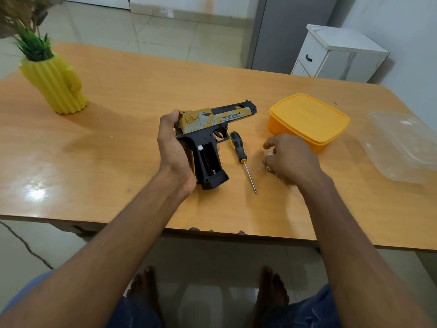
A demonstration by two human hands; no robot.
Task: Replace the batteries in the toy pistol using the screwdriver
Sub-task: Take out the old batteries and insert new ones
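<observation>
My left hand (pixel 173 147) wraps its fingers tight round the toy pistol (pixel 210 138), its black grip's battery bay open and facing up. My right hand (pixel 289 159) curls loosely over small silvery batteries (pixel 269 154) on the glossy wooden counter (pixel 118 138). The black-and-yellow screwdriver (pixel 241 155) lies between both hands.

We sat at a glossy orange-brown wooden table (pixel 118 129) whose near edge was chipped. Light glared off its left side. Beyond it the floor (pixel 165 31) was laid with pale, shiny tiles, and under the table a dark crack ran across them at the left. A grey panel (pixel 283 31) stood behind the far edge, beside a small white cabinet (pixel 335 55) with a dark handle, set against a plain white wall (pixel 402 31).
</observation>
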